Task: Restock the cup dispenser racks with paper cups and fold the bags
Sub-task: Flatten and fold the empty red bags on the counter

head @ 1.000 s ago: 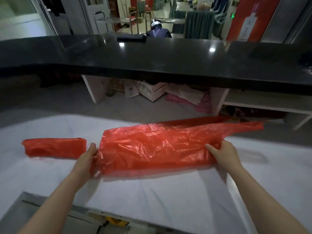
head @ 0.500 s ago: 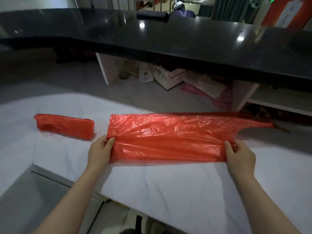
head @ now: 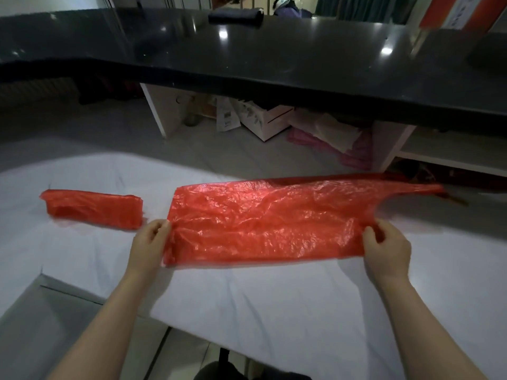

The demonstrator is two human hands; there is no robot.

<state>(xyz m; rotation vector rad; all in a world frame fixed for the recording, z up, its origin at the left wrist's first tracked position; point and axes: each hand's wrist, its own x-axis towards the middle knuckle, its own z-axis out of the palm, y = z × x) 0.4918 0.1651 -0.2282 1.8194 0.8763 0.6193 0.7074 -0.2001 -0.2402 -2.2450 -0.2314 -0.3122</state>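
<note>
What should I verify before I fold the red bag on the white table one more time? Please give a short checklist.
1. Left hand pinches the left end of the big red bag: ok.
2. Right hand pinches the right side: ok.
3. Bag lies flat on the white table: ok, a few wrinkles.
4. Handles trail straight to the right: ok.
5. Folded bag lies apart on the left: ok.
6. Bag layers line up: cannot tell.

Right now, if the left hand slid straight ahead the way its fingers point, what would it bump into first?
Probably nothing at first. The left hand pinches the open bag's left edge, fingers pointing away across the white table. The folded bag sits just left of that line, so it may get brushed; depth is unclear.
</note>
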